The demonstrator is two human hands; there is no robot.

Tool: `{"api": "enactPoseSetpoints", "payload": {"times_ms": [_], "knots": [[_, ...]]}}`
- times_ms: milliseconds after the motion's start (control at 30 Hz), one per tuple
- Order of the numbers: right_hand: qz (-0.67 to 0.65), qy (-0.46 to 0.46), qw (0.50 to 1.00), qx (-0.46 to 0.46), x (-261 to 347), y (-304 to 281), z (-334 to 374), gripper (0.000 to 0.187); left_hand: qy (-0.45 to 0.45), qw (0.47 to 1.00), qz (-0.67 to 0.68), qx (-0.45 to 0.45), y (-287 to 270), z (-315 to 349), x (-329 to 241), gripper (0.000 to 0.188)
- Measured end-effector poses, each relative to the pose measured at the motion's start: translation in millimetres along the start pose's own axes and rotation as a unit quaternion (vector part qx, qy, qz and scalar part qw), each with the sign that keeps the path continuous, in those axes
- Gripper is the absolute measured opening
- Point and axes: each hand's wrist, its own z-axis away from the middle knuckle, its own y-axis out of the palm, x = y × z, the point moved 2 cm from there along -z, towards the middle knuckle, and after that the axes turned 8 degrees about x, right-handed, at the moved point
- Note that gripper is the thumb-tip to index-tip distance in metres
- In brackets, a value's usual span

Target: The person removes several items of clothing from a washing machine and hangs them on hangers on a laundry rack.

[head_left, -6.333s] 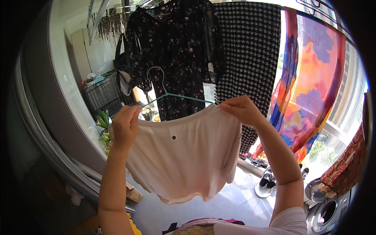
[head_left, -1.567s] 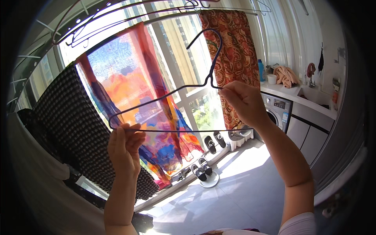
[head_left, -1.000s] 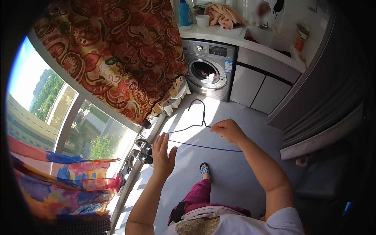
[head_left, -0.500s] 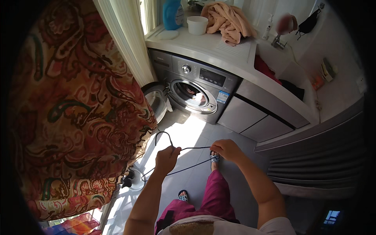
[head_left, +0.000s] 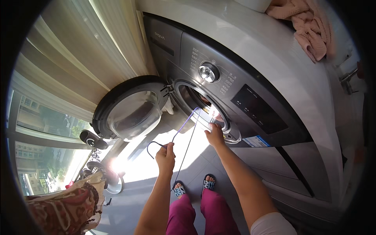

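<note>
A thin dark-blue wire clothes hanger point(head_left: 181, 131) is gripped near its neck by my left hand point(head_left: 165, 158), its hook curling out to the left. One corner of it points up toward the washing machine point(head_left: 170, 49), and its long straight bar slants down toward my feet. My right hand point(head_left: 214, 135) is at the lower rim of the round drum opening, fingers bent together. Whatever they pinch there is too small and glaring to make out. Pinkish laundry point(head_left: 216, 114) shows inside the drum. The round glass door point(head_left: 135, 113) hangs wide open on the left.
A cream curtain point(head_left: 78, 51) and window point(head_left: 51, 117) are on the left. Patterned fabric point(head_left: 66, 209) hangs at lower left. A peach towel point(head_left: 309, 29) lies on the white counter point(head_left: 258, 43) above the machine. Strong sunlight glares off the floor point(head_left: 137, 203).
I have come closer to the washing machine. My right hand has let go of the hanger and moved to the drum opening. The left hand still holds the hanger, now tilted.
</note>
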Motion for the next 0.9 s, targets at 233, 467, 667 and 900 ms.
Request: {"api": "enactPoseSetpoints", "payload": {"times_ms": [233, 467, 667, 900], "knots": [[-0.035, 0.142, 0.967, -0.21, -7.3, 2.5, -115.7, 0.047, 0.011, 0.983, 0.168, 0.07, 94.8, -108.9, 70.9, 0.028], [0.018, -0.081, 0.946, -0.313, -50.7, 56.0, -139.1, 0.026, -0.05, 0.964, 0.249, 0.082, 118.4, -134.9, 92.4, 0.033], [-0.408, -0.209, 0.876, -0.151, -18.7, 57.1, 7.4, 0.024, -0.058, 0.923, 0.292, 0.243, 146.5, -157.3, 84.3, 0.034], [-0.771, -0.067, 0.632, -0.048, -8.4, 25.4, 20.1, 0.048, -0.017, 0.878, 0.374, 0.298, 148.5, -130.2, 40.1, 0.026]]}}
